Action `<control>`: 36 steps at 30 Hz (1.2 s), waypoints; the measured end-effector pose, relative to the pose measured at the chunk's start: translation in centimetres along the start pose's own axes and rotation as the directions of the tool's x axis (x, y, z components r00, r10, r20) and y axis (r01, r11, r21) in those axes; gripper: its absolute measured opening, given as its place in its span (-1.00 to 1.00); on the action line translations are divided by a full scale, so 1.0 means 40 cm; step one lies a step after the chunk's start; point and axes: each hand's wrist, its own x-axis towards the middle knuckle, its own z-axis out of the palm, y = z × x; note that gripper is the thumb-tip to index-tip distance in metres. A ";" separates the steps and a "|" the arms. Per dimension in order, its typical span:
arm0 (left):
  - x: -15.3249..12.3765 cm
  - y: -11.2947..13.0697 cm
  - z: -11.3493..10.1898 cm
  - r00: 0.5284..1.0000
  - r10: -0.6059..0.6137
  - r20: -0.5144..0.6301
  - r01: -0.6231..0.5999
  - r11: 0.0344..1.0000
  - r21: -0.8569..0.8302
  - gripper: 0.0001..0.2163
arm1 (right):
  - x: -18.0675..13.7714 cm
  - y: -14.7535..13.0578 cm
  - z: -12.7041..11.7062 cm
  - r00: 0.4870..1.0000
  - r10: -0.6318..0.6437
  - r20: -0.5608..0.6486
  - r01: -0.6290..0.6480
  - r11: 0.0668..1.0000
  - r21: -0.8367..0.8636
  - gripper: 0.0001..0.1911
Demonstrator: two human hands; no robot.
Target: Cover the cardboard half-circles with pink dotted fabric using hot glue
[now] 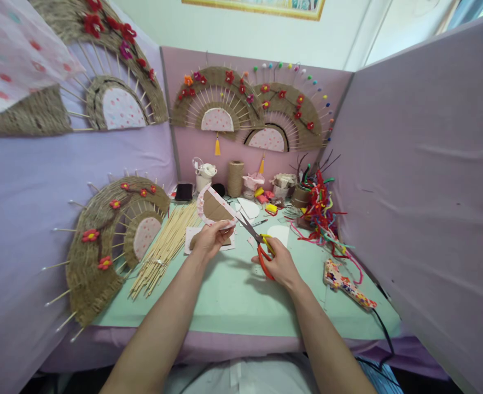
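My left hand [214, 239] pinches the lower edge of a half-round cardboard piece [216, 209], held up above the table. Pink spotted cloth is folded over the rim of this piece. In my right hand [281, 261] are scissors [265, 261] with red and yellow handles. Their blades are parted and point up and left, at the right corner of the cloth-edged piece. Whether cloth lies between the blades I cannot tell. Below my left hand, a second brown cardboard piece [196, 242] rests on pale cloth, partly hidden by the hand.
Left of my hands lies a bundle of thin bamboo sticks [163, 249]. Pipe cleaners [321, 205] spill at the right, near a flowered glue gun [348, 284] with a black cord. A twine spool [236, 179] stands at the back. Decorated fans [118, 241] lean against or hang on the panels.
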 end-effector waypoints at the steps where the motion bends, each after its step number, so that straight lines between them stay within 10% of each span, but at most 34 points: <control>1: 0.000 -0.001 0.000 1.000 -0.003 0.007 0.003 1.000 0.012 -0.92 | 0.000 0.001 0.001 1.000 -0.007 -0.007 0.007 1.000 -0.005 -0.56; 36: -0.005 -0.013 0.007 0.996 -0.056 0.067 0.047 0.990 0.133 -0.85 | 0.000 0.022 0.005 0.988 -0.059 -0.141 0.033 0.984 -0.176 -0.74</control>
